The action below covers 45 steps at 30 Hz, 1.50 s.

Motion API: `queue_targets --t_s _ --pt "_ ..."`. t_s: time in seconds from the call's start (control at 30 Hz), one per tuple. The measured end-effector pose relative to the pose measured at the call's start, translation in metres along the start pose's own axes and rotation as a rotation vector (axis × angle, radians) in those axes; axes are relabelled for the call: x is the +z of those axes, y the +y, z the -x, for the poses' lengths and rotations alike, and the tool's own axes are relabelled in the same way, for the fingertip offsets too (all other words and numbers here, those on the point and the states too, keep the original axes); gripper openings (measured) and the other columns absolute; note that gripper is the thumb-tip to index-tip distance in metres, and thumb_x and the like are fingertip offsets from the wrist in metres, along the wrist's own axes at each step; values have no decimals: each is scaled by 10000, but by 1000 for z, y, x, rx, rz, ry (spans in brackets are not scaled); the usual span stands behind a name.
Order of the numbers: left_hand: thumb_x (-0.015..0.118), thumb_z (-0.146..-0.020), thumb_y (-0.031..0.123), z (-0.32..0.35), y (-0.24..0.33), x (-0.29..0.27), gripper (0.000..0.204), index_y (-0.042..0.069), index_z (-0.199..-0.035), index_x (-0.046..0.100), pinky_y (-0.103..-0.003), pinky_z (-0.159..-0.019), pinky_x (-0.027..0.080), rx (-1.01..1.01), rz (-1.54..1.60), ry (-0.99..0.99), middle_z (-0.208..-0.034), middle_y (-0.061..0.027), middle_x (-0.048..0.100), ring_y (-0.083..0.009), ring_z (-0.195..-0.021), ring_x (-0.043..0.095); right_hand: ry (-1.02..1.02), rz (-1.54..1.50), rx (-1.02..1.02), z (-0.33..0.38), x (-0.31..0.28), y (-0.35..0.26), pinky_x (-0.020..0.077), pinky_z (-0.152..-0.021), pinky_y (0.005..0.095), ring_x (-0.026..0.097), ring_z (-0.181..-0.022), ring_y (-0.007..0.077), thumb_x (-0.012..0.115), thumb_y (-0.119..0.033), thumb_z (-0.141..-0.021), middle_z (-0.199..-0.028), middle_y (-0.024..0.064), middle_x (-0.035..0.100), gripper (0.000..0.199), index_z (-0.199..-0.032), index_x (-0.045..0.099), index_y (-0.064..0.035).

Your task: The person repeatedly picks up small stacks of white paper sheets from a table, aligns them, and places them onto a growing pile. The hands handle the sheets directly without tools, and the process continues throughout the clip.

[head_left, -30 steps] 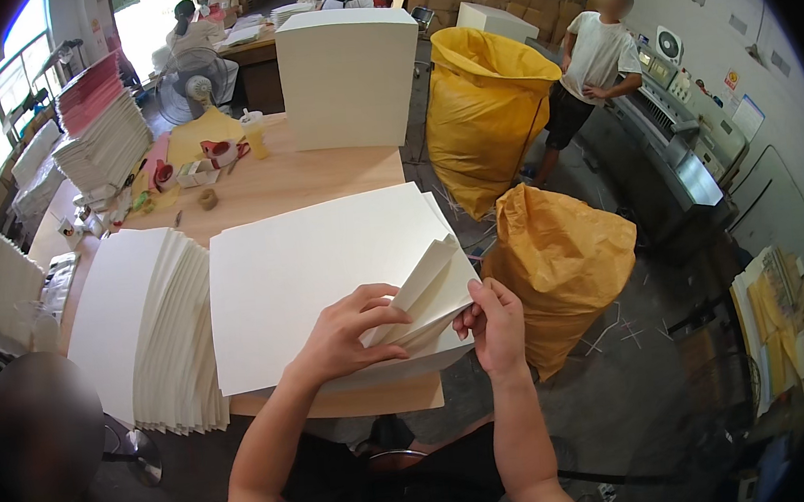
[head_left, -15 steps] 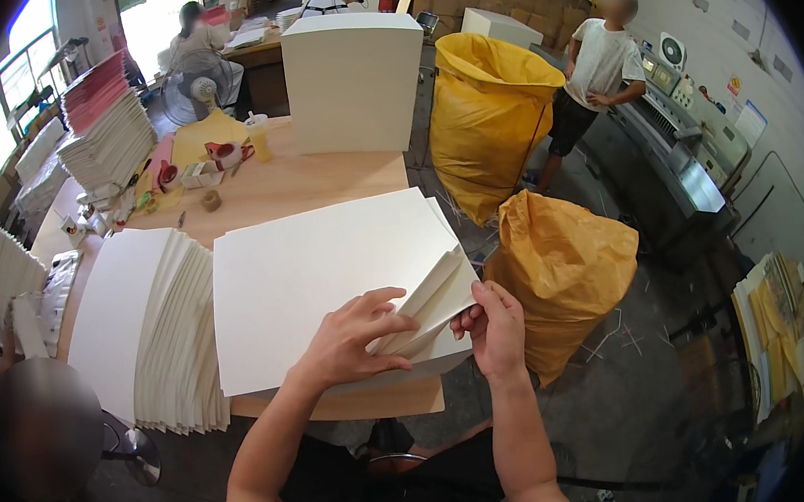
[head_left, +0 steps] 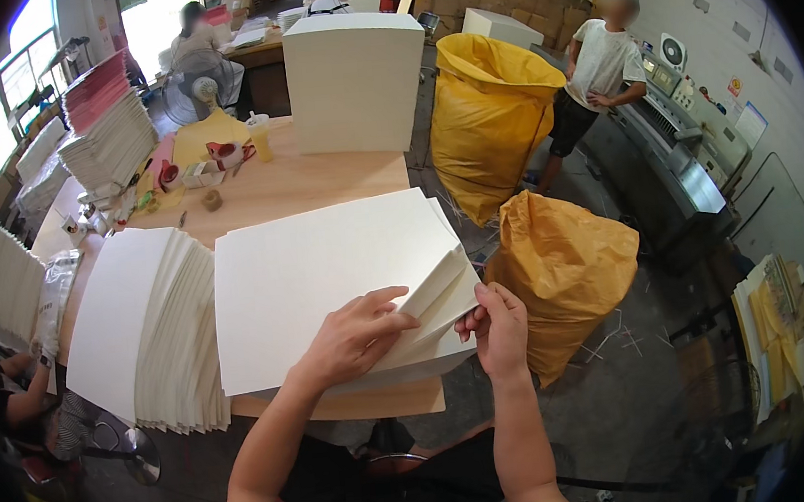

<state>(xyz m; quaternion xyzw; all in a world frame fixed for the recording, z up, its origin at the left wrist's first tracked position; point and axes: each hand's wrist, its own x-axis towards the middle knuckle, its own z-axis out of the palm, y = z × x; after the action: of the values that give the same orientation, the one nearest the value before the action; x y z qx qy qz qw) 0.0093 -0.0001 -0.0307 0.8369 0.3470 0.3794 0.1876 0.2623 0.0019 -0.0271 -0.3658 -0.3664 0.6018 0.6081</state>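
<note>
A thick stack of large white paper sheets (head_left: 318,267) lies on the table in front of me, with its near right corner bent up and fanned into a few curled layers. My right hand (head_left: 500,323) is closed on the corner of these sheets, thumb against the bent fingers. Beside it, my left hand (head_left: 357,335) rests over the near edge of the stack. Its fingers are stretched toward the curled layers and touch them; the thumb lies partly hidden beneath the index finger. To the left stands a second paper stack (head_left: 143,319), its edges slanted and fanned.
A tall paper block (head_left: 352,90) stands at the table's far side. Tape rolls (head_left: 212,201), scissors and a cup (head_left: 259,138) lie left of it. Two yellow sacks (head_left: 496,121) stand to the right. One person stands by a machine (head_left: 668,145); another sits at far left.
My left thumb has drawn closer to the index finger. My right hand has shifted very slightly right, still on the corner. At far left, a person's head has moved away, revealing their arm.
</note>
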Motion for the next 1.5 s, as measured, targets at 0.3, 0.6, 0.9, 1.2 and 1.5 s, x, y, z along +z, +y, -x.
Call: queue_targets --t_s 0.3,0.6,0.9,1.2,1.5 --pt "967 -727 176 1 -1 1 523 197 -1215 781 -435 -984 616 -36 100 14 -1420 -105 663 -315 -1192 708 144 308 -293 9 -6 10 478 -611 293 647 -705 167 558 -184 -1117 -772 51 636 329 -803 517 -94" --pt "936 -786 270 3 -2 3 615 270 -1363 725 -436 -939 623 87 -111 -52 -1493 -140 612 -338 -1153 714 -347 1326 -713 41 -6 39 321 -1164 573 535 -1342 384 758 -275 -873 -1309 132 675 391 -1230 745 -115" --pt "875 -830 324 6 4 8 742 246 -1520 612 -444 -915 624 56 -288 -90 -1490 -107 625 -336 -1161 707 -377 1299 -552 42 -21 56 230 -1246 598 506 -1420 371 745 -294 -883 -1387 149 675 438 -1287 765 -123" --pt "834 -862 337 -4 0 13 521 120 -1317 704 -432 -962 602 126 -344 -35 -1321 -68 705 -284 -1220 675 -345 1315 -636 40 -11 44 274 -1254 549 593 -1309 342 751 -232 -881 -1273 132 710 425 -1266 728 -52" --pt "816 -891 339 -5 -3 12 637 86 -1445 630 -426 -948 590 113 -271 -43 -1220 -132 734 -326 -1136 708 73 1378 -202 40 -70 8 508 -674 472 645 -714 359 766 -295 -986 -793 161 658 356 -843 599 -15"
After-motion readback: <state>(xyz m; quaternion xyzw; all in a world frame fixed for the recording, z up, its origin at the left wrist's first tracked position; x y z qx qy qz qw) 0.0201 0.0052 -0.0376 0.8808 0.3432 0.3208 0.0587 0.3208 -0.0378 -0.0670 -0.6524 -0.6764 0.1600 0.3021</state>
